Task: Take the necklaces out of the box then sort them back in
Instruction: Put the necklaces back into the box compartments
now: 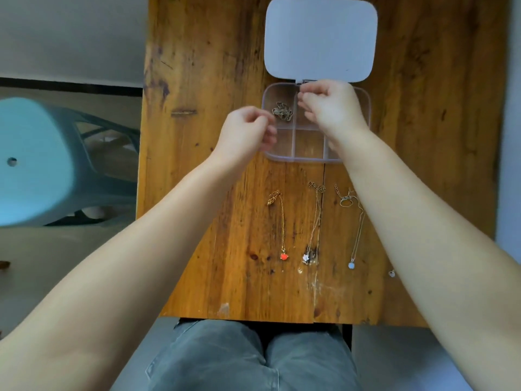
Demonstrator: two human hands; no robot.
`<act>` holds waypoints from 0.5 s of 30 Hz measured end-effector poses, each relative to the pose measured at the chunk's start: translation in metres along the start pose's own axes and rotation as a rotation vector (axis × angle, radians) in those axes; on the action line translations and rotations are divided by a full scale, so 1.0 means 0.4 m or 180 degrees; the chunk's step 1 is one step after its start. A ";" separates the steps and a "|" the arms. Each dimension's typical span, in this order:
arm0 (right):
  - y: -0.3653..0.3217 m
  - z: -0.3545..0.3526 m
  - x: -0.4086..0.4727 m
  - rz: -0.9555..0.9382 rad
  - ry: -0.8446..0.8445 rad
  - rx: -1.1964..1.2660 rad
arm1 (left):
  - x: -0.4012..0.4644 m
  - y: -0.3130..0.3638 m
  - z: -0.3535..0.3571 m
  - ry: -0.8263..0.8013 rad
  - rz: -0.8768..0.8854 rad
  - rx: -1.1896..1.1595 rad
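Note:
A clear plastic box with several compartments lies on the wooden table, its white lid folded open behind it. A bronze chain necklace is bunched in the back left compartment. My right hand hovers over the back middle of the box with fingertips pinched. My left hand, blurred, is curled at the box's left edge. No chain shows in either hand. Nearer me lie a gold necklace with a red heart, one with a white flower and a silver one with a pale stone.
A small pendant peeks out beside my right forearm. A teal plastic chair stands left of the table. The table's near edge is just above my knees in grey trousers.

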State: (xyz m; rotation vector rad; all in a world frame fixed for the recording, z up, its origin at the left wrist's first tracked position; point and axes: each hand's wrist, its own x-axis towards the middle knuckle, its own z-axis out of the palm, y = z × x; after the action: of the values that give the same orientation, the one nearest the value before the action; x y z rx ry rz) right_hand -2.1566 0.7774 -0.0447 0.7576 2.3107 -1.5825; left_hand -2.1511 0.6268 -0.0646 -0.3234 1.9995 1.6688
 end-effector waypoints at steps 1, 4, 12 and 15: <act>0.007 -0.012 -0.018 -0.0158 0.0044 -0.0106 | -0.030 -0.024 -0.004 -0.0011 -0.0003 0.0180; 0.054 -0.018 -0.108 -0.0320 -0.0389 -0.0378 | -0.139 -0.115 0.004 -0.0010 -0.0049 0.0992; 0.250 0.091 -0.208 -0.1651 -0.1101 -0.2993 | -0.371 -0.308 0.085 -0.0164 0.0245 0.2599; 0.265 0.094 -0.192 -0.1810 -0.1019 -0.2957 | -0.379 -0.340 0.116 -0.0054 0.0600 0.3309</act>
State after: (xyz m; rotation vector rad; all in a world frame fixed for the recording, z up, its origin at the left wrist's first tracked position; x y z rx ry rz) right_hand -2.0386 0.7509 -0.1075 -0.3633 2.6896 -0.5072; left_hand -1.9465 0.6211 -0.1054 0.2617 2.6118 0.5213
